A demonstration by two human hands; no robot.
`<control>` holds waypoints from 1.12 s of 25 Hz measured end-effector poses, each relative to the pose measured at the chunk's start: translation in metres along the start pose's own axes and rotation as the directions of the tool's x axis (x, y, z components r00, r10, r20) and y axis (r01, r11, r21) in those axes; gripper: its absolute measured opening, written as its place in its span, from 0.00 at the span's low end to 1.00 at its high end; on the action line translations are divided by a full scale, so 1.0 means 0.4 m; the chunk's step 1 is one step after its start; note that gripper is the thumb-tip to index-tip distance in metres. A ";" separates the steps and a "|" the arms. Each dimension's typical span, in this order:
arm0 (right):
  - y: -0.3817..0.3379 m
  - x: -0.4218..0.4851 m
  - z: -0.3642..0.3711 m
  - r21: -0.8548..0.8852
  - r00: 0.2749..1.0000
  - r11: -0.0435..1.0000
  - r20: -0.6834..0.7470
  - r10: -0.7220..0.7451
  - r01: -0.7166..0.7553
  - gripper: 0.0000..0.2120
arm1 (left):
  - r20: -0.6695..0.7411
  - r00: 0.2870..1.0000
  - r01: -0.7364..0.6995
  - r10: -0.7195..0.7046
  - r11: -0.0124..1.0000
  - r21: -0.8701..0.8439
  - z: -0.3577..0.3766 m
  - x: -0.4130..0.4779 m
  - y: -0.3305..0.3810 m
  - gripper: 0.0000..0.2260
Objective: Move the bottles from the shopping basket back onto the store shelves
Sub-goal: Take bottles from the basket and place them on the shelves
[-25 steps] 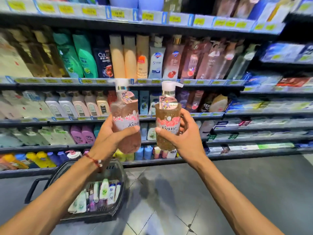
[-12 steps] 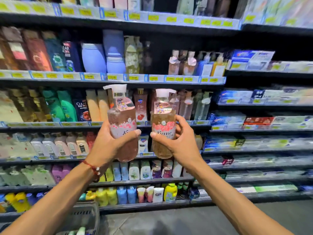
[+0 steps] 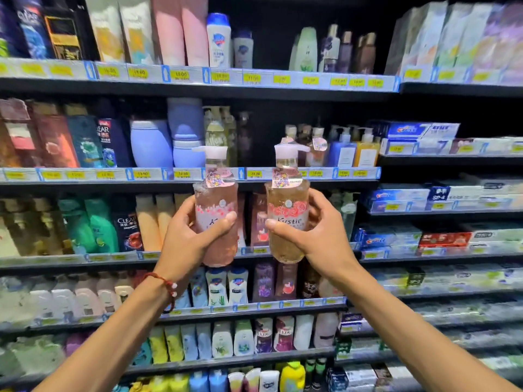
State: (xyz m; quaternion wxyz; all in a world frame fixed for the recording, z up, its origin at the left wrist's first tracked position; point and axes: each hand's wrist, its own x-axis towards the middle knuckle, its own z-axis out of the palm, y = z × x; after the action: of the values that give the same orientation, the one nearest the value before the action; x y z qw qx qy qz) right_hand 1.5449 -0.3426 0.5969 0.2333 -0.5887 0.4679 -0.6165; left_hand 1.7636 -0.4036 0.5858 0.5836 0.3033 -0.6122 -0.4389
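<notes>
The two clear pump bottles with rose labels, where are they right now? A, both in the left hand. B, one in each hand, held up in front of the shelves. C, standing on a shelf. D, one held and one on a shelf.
B: the left hand grips the pinkish clear pump bottle and the right hand grips the amber clear pump bottle, both upright in front of the store shelves.

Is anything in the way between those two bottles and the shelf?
Nothing visible. The left hand grips the pink bottle and the right hand the amber bottle, both in open air before the shelf, which shows a dark gap beside matching pump bottles.
</notes>
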 end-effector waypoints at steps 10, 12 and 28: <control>0.062 0.306 0.014 -0.052 0.994 0.997 -0.091 -0.060 0.056 0.31 | 0.051 0.995 -0.084 0.082 0.996 0.042 0.049 0.352 -0.071 0.28; 0.073 0.346 0.012 -0.039 0.992 0.997 -0.106 -0.063 0.059 0.31 | 0.070 0.992 -0.113 0.107 0.990 0.083 0.059 0.400 -0.076 0.27; 0.157 0.554 -0.081 -0.066 0.987 0.989 -0.078 -0.137 0.132 0.33 | -0.053 0.966 -0.227 0.251 0.932 0.283 0.152 0.661 -0.109 0.25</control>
State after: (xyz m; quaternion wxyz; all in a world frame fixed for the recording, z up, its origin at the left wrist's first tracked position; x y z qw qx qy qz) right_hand 1.4538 -0.5471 0.6603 0.1537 -0.6000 0.4547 -0.6401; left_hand 1.6623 -0.6448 0.6695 0.6114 0.3234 -0.6732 -0.2617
